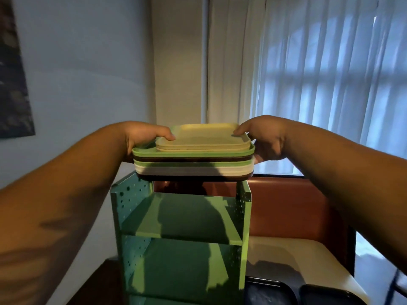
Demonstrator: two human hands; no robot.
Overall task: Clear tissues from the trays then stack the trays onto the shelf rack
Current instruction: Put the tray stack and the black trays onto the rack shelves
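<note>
A stack of trays (193,160) in green, brown, white and cream hangs in the air just above the top of the green shelf rack (182,219). My left hand (143,137) grips the stack's left end, thumb resting on the cream top tray (202,136). At the right end my right hand (262,139) holds the stack the same way, thumb on top and fingers beneath. The rack's upper shelf (189,216) lies bare in the stack's shadow. No tissues are in view.
A white table (286,254) stands right of the rack, with two dark trays (297,291) at its near edge. Behind it is a brown bench back (293,205). A curtained window (319,73) fills the right; a dark picture (13,84) hangs on the left wall.
</note>
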